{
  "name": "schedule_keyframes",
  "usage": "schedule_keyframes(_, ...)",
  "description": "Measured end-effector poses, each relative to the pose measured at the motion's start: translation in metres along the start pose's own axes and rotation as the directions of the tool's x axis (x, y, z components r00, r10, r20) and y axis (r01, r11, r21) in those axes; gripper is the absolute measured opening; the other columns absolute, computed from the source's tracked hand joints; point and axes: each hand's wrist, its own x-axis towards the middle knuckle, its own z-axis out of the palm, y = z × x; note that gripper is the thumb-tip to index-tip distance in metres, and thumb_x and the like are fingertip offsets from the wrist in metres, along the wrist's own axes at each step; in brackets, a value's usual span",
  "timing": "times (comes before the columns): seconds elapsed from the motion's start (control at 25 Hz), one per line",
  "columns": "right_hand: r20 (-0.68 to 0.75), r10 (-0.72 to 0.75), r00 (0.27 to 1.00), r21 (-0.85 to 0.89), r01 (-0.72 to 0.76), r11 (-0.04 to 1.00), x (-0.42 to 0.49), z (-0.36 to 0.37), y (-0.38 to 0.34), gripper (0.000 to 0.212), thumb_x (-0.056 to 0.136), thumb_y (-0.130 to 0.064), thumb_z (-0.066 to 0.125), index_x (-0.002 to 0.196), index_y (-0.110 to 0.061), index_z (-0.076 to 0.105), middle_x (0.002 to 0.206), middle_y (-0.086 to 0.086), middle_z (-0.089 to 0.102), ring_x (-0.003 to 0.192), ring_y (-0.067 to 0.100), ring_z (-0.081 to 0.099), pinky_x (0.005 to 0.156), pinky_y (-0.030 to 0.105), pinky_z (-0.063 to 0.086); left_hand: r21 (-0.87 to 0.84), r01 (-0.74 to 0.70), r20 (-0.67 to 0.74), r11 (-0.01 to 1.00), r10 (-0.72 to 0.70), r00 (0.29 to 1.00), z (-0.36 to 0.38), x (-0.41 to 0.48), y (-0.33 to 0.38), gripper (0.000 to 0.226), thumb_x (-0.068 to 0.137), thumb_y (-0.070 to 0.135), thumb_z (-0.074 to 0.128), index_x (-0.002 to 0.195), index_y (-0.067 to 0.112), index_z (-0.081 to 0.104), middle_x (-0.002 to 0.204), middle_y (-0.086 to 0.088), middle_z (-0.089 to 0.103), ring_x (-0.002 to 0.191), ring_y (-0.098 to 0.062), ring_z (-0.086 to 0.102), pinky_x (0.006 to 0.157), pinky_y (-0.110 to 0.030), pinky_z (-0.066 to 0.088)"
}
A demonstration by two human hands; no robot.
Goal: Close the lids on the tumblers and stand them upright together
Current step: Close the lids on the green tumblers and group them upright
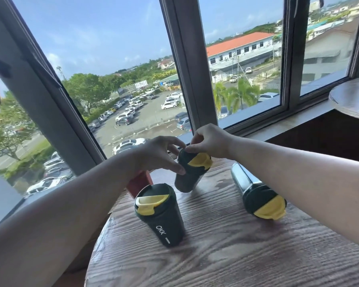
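Left hand (pixel 158 156) grips the tilted black tumbler (pixel 186 180) by its side; right hand (pixel 208 141) seemingly pinches its lid rim. Balanced on 1 base edge on the table (pixel 236 249), it could skid into the OKK tumbler (pixel 164 224).

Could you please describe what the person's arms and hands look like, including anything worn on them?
The left hand and the right hand are bare: no gloves, rings or bracelets show. The left forearm and right forearm are bare too, with no watch and no sleeve in view out to the picture's edges.
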Motion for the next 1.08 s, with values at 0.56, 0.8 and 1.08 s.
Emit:
schedule_keyframes(0.56,0.242,-0.117,0.963,0.012,0.117,0.993,-0.014,0.001,-0.013,0.078,0.062,-0.04,0.092,0.128,-0.009,0.066,0.11,-0.003,0.072,0.101,0.011,0.068,0.086,0.025,0.055,0.166,0.002,-0.129,0.986,0.02,0.991,-0.008,-0.035,0.01,0.053,0.074,0.038,0.091,0.12,0.017,0.074,0.111,0.0,0.076,0.103,-0.017,0.071,0.096,-0.042,0.058)
schedule_keyframes(0.8,0.281,-0.036,0.959,-0.016,0.042,0.999,-0.018,0.0,-0.02,0.063,0.073,-0.031,0.088,0.121,0.002,0.066,0.116,0.023,0.069,0.108,0.038,0.066,0.095,0.054,0.053,0.195,0.047,-0.086,0.98,-0.031,0.996,-0.002,-0.038,0.011,0.049,0.081,0.048,0.082,0.121,0.022,0.074,0.112,0.004,0.075,0.108,-0.016,0.067,0.102,-0.046,0.053)
schedule_keyframes(1.08,0.278,0.01,0.96,0.002,-0.011,1.0,-0.026,0.004,-0.026,0.065,0.077,-0.032,0.085,0.128,-0.001,0.06,0.119,0.021,0.068,0.109,0.037,0.065,0.094,0.051,0.053,0.227,0.081,-0.072,0.97,-0.066,0.995,-0.004,-0.042,0.018,0.045,0.085,0.046,0.079,0.121,0.02,0.074,0.117,0.003,0.074,0.113,-0.019,0.066,0.102,-0.041,0.05)
